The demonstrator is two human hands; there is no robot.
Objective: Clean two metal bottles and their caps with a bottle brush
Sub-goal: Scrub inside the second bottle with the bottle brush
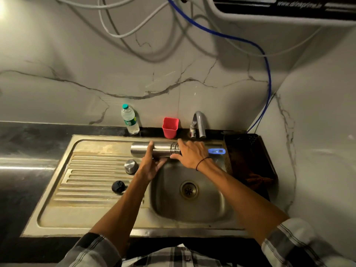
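A steel bottle [139,149] lies sideways above the back edge of the sink, its threaded neck pointing right. My left hand [152,164] grips its body from below. My right hand [189,154] holds the bottle brush at the neck; the brush's blue handle [216,151] sticks out to the right past my hand, and its bristles are hidden. A steel cap [131,166] and a black cap [118,186] sit on the ribbed drainboard [86,182]. No second metal bottle is in view.
The sink basin [212,205] with its drain lies below my hands. A faucet [199,124], a red cup [170,128] and a plastic water bottle [130,119] stand along the back wall. A dark tray [250,149] with a brown cloth sits to the right.
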